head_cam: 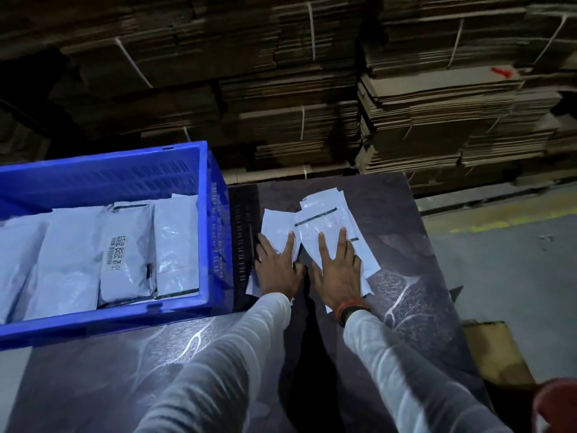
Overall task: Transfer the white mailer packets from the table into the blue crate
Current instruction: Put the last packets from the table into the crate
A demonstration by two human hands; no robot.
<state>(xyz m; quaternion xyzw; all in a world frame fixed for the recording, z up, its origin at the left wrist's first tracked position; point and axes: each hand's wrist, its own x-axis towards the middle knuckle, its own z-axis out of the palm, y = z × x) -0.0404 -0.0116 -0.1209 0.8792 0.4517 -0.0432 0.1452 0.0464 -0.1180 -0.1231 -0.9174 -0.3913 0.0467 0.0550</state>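
- The left hand [278, 268] lay palm-down, fingers spread flat, on a loose pile of thin white plastic mailer packets [315, 226] on the dark, glossy table [415, 276]; it pressed on the pile's left part and gripped nothing.
- The right hand [338, 270] lay likewise flat and open on the right part of the same pile, fingers pointing away from the person, closed around nothing.
- The two hands were just beside each other, thumbs near.
- The pile sat just right of the blue ventilated plastic crate [175, 307], which stood on the table's left part.
- More white mailer packets [131, 248] stood in a row inside the crate, one showing a printed barcode.
- Both arms wore pale long sleeves [237, 354]; a red-and-black band [352, 309] circled the right wrist.
- Strapped bundles of flat brown cardboard [437, 114] were stacked behind the table.
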